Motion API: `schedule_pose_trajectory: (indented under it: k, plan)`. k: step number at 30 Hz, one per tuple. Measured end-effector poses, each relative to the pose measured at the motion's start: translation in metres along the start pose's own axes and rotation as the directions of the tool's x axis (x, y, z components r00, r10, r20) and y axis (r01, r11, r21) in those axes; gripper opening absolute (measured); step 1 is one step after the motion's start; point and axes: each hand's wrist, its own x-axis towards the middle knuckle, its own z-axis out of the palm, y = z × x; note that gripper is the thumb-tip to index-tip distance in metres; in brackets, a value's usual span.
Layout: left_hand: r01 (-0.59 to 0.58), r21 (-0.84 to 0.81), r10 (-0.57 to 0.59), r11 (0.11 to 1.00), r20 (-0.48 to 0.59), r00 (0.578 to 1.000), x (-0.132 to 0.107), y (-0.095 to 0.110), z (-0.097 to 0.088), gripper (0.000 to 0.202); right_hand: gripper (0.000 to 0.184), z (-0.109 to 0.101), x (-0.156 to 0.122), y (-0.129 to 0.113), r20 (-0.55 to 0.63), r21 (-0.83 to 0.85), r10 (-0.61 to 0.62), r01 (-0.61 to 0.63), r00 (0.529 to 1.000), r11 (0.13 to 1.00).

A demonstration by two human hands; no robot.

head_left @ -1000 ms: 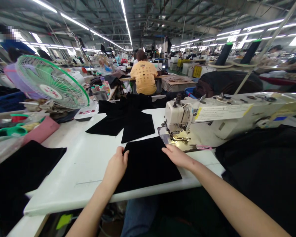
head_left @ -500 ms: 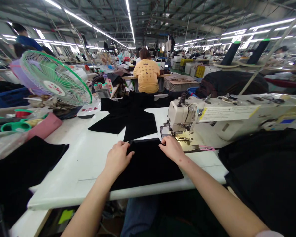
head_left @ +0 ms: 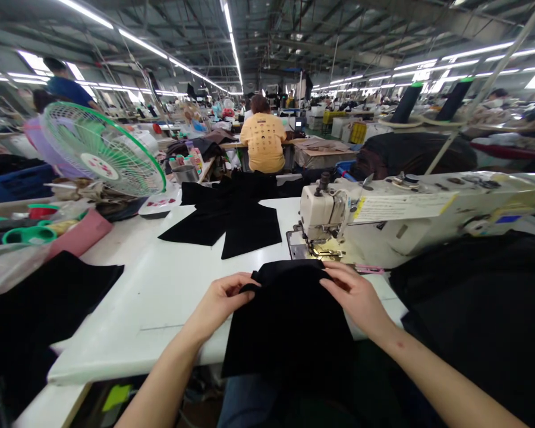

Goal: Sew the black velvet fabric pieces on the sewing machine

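Note:
A black fabric piece (head_left: 289,327) hangs off the front edge of the white work table (head_left: 160,297), lifted at its top. My left hand (head_left: 220,300) pinches its upper left corner. My right hand (head_left: 354,294) grips its upper right edge. Both hands are closed on the cloth, just in front of the sewing machine (head_left: 383,217), whose needle area (head_left: 323,246) lies slightly beyond my right hand. More black cut pieces (head_left: 232,223) lie flat farther back on the table.
A green fan (head_left: 100,148) stands at the left, with pink and green items (head_left: 49,235) beside it. Black cloth piles lie at the left (head_left: 35,309) and right (head_left: 481,297). A person in a yellow shirt (head_left: 264,142) sits ahead, facing away.
The black piece lay flat on the table under both hands; now both hands have gripped its top edge, lifted it and drawn it toward me over the table's front edge.

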Motion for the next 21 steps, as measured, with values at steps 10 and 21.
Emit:
schedule_pose_trajectory:
  k: [10,21]
  plan:
    - [-0.248,0.003,0.237,0.969,-0.309,0.921,-0.004,0.034,0.049,0.014,0.038,-0.046,-0.027,-0.002,-0.179,0.112,0.234,-0.217,0.956,0.97]
    - [-0.081,-0.434,-0.084,0.897,-0.348,0.934,-0.008,0.048,0.056,0.022,0.045,-0.048,-0.022,-0.003,-0.191,0.56,0.544,-0.364,0.817,0.744]
